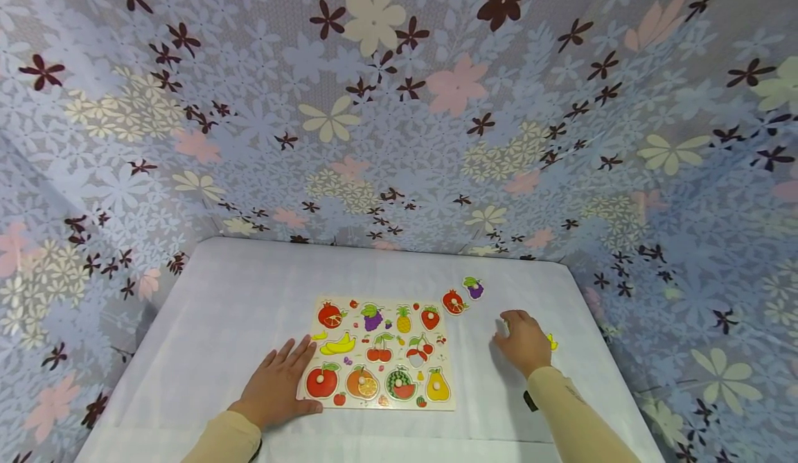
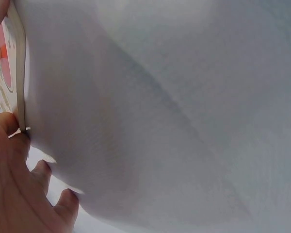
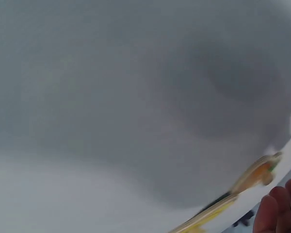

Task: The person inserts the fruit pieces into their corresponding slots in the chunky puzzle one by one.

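Note:
The wooden fruit puzzle board (image 1: 391, 352) lies on the table with printed fruit and several knobbed pieces in it, among them an apple (image 1: 321, 381), an orange (image 1: 361, 382) and a pear (image 1: 438, 385). My left hand (image 1: 280, 383) rests at its left edge, fingers spread; the left wrist view shows fingertips right at the board's side. To the right of the board, my right hand (image 1: 525, 342) is low over the table. A small green bit shows by its fingertips. In the right wrist view, its fingers (image 3: 276, 206) are beside an orange-and-green knobbed piece (image 3: 257, 174).
A pomegranate piece (image 1: 454, 302) and a grape piece (image 1: 473, 287) lie off the board's upper right corner. Beyond the right wrist, a yellow piece (image 1: 552, 342) is partly hidden. Flowered cloth (image 1: 386, 137) rises behind and beside the white-covered table (image 1: 249, 276).

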Available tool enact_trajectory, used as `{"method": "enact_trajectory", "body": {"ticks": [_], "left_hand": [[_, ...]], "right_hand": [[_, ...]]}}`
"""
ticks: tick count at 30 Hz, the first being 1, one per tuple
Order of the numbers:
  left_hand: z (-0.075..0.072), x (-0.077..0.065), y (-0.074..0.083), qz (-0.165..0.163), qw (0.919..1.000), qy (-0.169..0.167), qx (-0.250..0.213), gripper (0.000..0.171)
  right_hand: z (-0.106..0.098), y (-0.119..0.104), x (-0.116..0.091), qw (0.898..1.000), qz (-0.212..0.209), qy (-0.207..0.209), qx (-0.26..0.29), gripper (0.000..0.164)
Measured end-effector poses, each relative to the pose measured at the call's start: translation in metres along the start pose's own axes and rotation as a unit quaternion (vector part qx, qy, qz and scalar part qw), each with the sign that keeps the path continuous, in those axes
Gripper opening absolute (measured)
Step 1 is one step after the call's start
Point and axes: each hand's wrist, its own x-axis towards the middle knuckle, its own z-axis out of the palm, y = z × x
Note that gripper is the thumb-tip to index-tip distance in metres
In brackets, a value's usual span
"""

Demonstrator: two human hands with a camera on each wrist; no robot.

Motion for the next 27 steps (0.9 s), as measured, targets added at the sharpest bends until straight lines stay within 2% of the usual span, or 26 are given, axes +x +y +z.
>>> {"method": "enact_trajectory", "body": {"ticks": [5, 11, 17, 24, 27], "left_hand": [[0.001, 0.001, 0.0, -0.006, 1.0, -0.005, 0.004, 0.111], [0.003, 0.001, -0.001, -0.005, 1.0, -0.006, 0.005, 0.112], [0.003, 0.003, -0.002, -0.01, 0.9998, -0.005, 0.015, 0.112], [0.0, 0.001, 0.001, -0.004, 1.0, -0.004, -0.002, 0.111], [0.0, 0.001, 0.0, -0.002, 1.0, -0.002, 0.002, 0.112]], "right_hand": [[0.003, 0.014, -0.002, 1.0, 0.019, -0.013, 0.001, 0.053], [0.005, 0.017, -0.002, 0.998, 0.036, -0.039, 0.02, 0.054], [0.0, 0.01, -0.002, 0.999, 0.018, -0.037, 0.032, 0.05], [-0.002, 0.005, -0.005, 1.0, 0.0, -0.029, 0.01, 0.047], [0.001, 0.008, -0.005, 0.999, 0.005, -0.035, 0.006, 0.046]]}}
